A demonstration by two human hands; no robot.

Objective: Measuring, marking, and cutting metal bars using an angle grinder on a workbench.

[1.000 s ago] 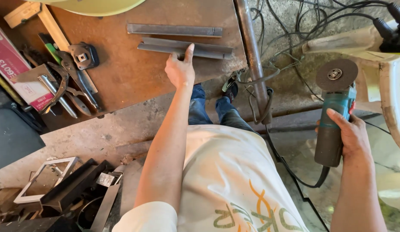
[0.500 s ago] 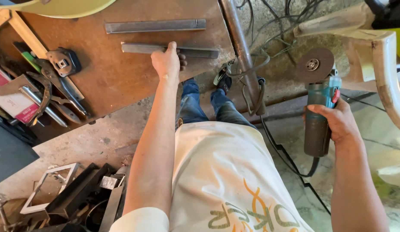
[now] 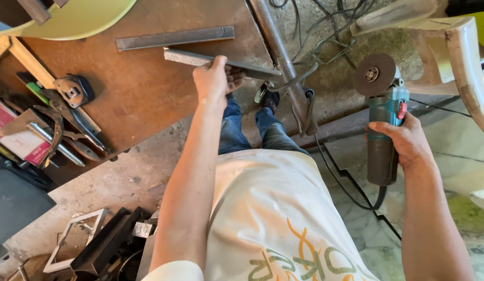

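Observation:
My left hand (image 3: 216, 80) grips a grey steel angle bar (image 3: 190, 57) near its middle and holds it tilted over the front edge of the rusty brown worktable (image 3: 148, 99). A second steel bar (image 3: 174, 38) lies flat on the table just behind it. My right hand (image 3: 403, 143) holds a teal and black angle grinder (image 3: 385, 122) upright off to the right, its dark disc (image 3: 374, 74) facing up, away from the bars. The grinder's black cable (image 3: 346, 187) hangs down to the floor.
Locking pliers (image 3: 54, 130), a small black tool (image 3: 73, 89) and other hand tools lie at the table's left. A metal pipe (image 3: 281, 52) runs along the table's right side among tangled cables. Metal frames and scrap (image 3: 96, 244) sit on the floor at lower left. A pale chair (image 3: 466, 57) stands at right.
My left hand went from resting on the nearer bar to closing on it and lifting it off the table toward me. The right hand keeps holding the grinder.

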